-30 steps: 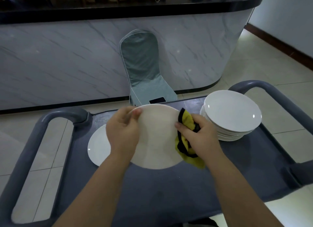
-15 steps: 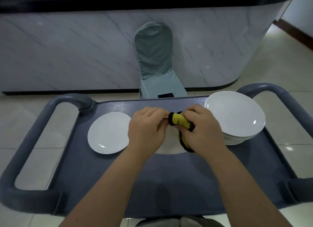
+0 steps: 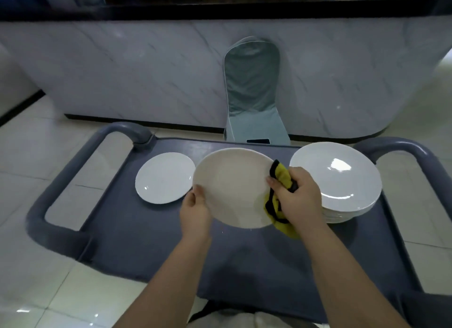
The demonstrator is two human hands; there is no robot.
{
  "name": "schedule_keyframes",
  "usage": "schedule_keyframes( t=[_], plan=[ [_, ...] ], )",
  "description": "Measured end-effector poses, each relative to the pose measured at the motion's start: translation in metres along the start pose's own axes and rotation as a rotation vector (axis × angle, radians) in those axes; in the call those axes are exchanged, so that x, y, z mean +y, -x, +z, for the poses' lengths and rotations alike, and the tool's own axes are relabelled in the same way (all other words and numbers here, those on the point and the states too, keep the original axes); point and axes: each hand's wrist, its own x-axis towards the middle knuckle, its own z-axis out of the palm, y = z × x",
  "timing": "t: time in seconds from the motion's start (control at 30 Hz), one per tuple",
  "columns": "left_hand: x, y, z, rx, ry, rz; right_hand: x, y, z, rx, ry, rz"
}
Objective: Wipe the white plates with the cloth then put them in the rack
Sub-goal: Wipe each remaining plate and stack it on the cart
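Left hand (image 3: 195,210) is gripping the plate (image 3: 232,188) by its left rim; right hand (image 3: 296,198) is clutching the cloth (image 3: 281,174) against its right rim.

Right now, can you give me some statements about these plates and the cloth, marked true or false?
1. The left hand grips the held plate by its rim. True.
2. The yellow cloth lies flat on the cart. False: the right hand holds it against the held plate.
3. A stack of plates stands right of the held plate. True.
4. The single plate sits atop the stack. False: it lies alone on the cart.
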Motion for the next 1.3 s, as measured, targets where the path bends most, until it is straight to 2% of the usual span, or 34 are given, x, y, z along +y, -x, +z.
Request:
schedule_keyframes(
  t=[0.07,0.17,0.23,0.37,0.47,0.53,0.6,0.67,0.73,0.8,0.87,0.93,1.03,1.1,1.2,1.3],
  plan=[
    [0.000,0.006,-0.002,-0.072,0.097,-0.125,0.009,0.004,-0.007,0.066,0.082,-0.228],
    [0.011,0.021,-0.007,-0.220,0.469,-0.396,0.019,0.015,-0.008,0.135,0.306,-0.583],
    [0.022,0.030,-0.010,-0.305,0.572,-0.437,0.022,0.022,-0.004,0.150,0.362,-0.751],
    [0.039,0.038,-0.018,-0.255,0.617,-0.479,0.025,0.028,0.003,0.125,0.313,-0.862],
    [0.035,0.039,-0.031,-0.291,0.645,-0.453,0.028,0.019,-0.004,-0.026,0.274,-0.933],
    [0.028,0.040,-0.039,-0.331,0.668,-0.406,0.032,0.010,-0.016,-0.186,0.240,-0.870],
    [0.023,0.040,-0.047,-0.363,0.664,-0.343,0.037,0.004,-0.031,-0.269,0.125,-0.664],
    [0.017,0.041,-0.056,-0.385,0.642,-0.269,0.032,-0.003,-0.042,-0.218,-0.048,-0.440],
    [0.010,0.044,-0.061,-0.421,0.603,-0.215,0.013,-0.010,-0.044,-0.102,-0.160,-0.320],
    [0.002,0.050,-0.062,-0.456,0.568,-0.197,-0.013,-0.015,-0.034,-0.052,-0.181,-0.302],
    [-0.006,0.057,-0.058,-0.483,0.575,-0.199,-0.040,-0.010,-0.015,-0.166,-0.126,-0.352],
    [-0.008,0.063,-0.055,-0.515,0.575,-0.181,-0.055,0.007,0.009,-0.329,0.005,-0.482],
    [-0.005,0.064,-0.061,-0.527,0.555,-0.131,-0.048,0.029,0.025,-0.393,0.119,-0.701],
    [-0.003,0.064,-0.066,-0.527,0.544,-0.099,-0.025,0.031,0.013,-0.431,0.150,-0.733],
    [-0.004,0.068,-0.066,-0.552,0.471,-0.052,0.013,0.028,-0.010,-0.348,0.098,-0.665],
    [-0.006,0.077,-0.054,-0.602,0.352,0.014,0.009,0.010,-0.006,-0.152,-0.022,-0.424]
  ],
)
